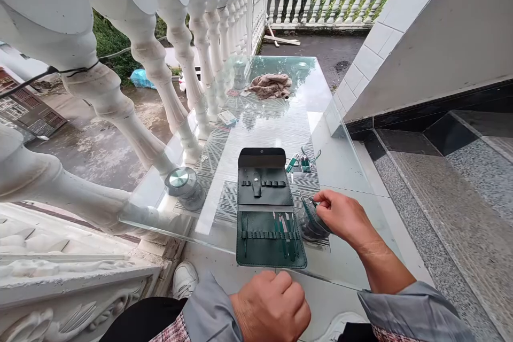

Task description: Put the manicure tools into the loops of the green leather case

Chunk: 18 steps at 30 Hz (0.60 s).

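Observation:
An unfolded dark green leather tool case (264, 196) lies on the glass table. Elastic loops cross both of its halves. Several slim green-handled metal tools (285, 235) sit in the lower loops. My right hand (342, 216) is just right of the case, thumb and fingers pinched on a slim metal tool (313, 201) whose exact kind I cannot make out. Beside those fingers, a thin tool (305, 207) lies on the glass. My left hand (274, 307) rests closed in a loose fist below the case's near edge; nothing shows in it.
Green-handled clippers (305, 163) and other small tools lie right of the case. Farther back are a small box (227, 118) and a crumpled brown cloth (270, 86). A white balustrade (156, 69) borders the glass table (344, 171) on the left; stone steps (436, 187) rise on the right.

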Tool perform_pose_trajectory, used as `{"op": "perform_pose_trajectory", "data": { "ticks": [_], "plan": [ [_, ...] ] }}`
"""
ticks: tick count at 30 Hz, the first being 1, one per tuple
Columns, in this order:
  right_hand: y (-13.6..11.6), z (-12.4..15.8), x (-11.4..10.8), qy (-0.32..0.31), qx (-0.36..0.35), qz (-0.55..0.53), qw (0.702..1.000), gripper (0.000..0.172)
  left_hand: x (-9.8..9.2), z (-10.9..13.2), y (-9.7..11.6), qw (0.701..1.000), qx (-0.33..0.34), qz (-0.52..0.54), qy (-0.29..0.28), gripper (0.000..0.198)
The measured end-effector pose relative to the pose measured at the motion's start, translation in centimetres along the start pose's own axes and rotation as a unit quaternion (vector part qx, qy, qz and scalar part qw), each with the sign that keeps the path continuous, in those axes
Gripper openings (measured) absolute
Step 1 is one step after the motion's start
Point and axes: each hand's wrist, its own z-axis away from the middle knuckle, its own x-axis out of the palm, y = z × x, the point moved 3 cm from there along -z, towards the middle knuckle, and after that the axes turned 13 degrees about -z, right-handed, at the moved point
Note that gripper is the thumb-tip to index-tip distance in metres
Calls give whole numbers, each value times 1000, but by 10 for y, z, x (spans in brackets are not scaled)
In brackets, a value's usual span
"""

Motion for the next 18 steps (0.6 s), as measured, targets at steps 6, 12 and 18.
{"op": "perform_pose_trajectory", "data": {
  "ticks": [6, 12, 18],
  "plan": [
    [4, -2, -4, -20, -3, -102, 995, 26, 1, 1, 1, 1000, 8, -2, -21, 18],
    [13, -5, -5, -23, 14, -202, 979, 27, 1, 1, 0, 999, 18, -9, -37, 18],
    [17, -8, -3, -35, 36, -267, 962, 20, 2, 2, 2, 998, 26, -12, -52, 16]
  ]
}}
